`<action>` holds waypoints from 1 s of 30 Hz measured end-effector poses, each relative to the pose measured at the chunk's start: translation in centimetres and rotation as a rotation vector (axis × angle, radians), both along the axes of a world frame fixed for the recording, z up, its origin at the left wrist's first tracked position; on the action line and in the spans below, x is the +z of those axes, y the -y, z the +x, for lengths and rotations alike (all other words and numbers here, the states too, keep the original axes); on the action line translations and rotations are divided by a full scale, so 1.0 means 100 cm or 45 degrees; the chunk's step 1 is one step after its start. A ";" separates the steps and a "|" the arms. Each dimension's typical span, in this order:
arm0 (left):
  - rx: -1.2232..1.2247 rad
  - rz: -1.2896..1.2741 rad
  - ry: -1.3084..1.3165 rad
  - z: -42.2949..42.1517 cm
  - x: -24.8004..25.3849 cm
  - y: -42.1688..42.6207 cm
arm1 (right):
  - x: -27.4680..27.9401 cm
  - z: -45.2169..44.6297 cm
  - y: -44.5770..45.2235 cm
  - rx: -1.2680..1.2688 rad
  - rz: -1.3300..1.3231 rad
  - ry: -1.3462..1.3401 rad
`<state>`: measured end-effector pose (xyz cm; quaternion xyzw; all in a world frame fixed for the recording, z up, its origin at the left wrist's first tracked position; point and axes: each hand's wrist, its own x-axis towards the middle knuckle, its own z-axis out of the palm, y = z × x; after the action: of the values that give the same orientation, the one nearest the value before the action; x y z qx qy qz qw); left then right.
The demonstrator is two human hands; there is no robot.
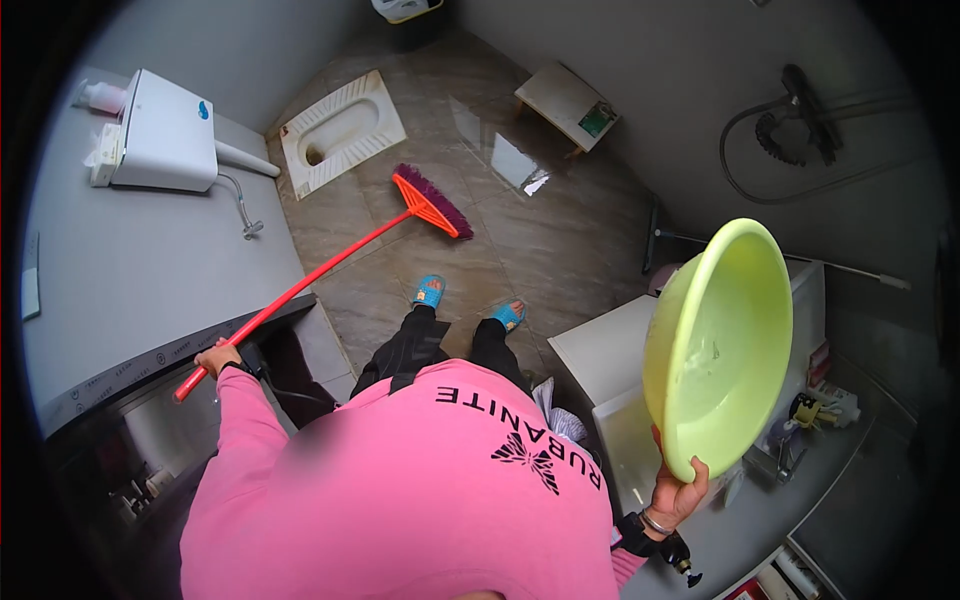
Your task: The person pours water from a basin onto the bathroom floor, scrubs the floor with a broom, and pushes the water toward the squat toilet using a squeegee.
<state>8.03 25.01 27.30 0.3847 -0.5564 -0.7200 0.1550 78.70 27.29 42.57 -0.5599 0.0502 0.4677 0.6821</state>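
Red broom (436,206) in curled left hand (217,358), green basin (668,350) in right hand (680,495)

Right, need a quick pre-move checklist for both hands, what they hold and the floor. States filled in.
1. Left hand gripping the red broom near the handle's end: ok.
2. Right hand holding the yellow-green basin by its rim: ok.
3. Basin level: not ok, it is tipped with its opening facing sideways.
4. Broom head clear of the squat toilet and the blue slippers: ok, gaps show.
5. Bristles touching the floor: cannot tell from above.
6. Floor dry: cannot tell, bright patches could be water or just reflection.
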 end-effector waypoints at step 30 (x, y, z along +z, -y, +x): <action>0.083 -0.098 0.530 -0.004 -0.161 0.335 | -0.431 -0.294 -0.221 1.367 -0.598 0.375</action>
<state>7.67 -8.48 11.18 0.5367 -0.5907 -0.5979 0.0744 49.34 49.36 -0.50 -0.7016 -0.2325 0.6405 0.2087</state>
